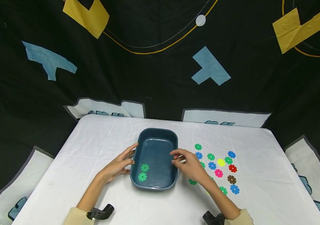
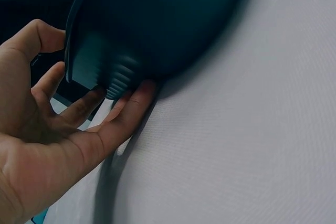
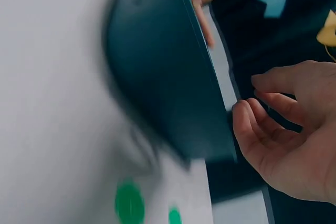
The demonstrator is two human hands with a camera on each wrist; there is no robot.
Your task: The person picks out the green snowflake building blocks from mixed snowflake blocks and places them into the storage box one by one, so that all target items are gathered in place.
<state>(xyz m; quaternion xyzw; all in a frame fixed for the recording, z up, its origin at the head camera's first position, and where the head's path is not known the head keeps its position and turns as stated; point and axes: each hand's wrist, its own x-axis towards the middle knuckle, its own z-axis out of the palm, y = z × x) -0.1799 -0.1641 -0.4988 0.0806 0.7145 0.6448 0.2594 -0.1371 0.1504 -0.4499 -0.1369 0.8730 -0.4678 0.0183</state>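
Note:
A dark blue-grey plastic tub [image 1: 156, 150] stands on the white table. Inside it, near the lower left, lie two green notched discs [image 1: 144, 167]. My left hand [image 1: 115, 167] rests spread fingers against the tub's left side; in the left wrist view its fingertips [image 2: 144, 90] touch the wall. Over the tub's right rim hovers my right hand [image 1: 190, 165], fingers loosely bent, with nothing visible between them in the right wrist view. Loose notched discs lie right of the tub, among them a pink one [image 1: 218, 173] and a red one [image 1: 232, 168]; my right hand and forearm cover some.
More discs in blue [image 1: 234, 189], brown [image 1: 231, 179] and yellow [image 1: 221, 162] are scattered on the white tablecloth [image 1: 267, 187]. Behind the table hangs a black cloth [image 1: 148, 81] with blue and yellow shapes. Each wrist wears a black camera mount [image 1: 101, 213].

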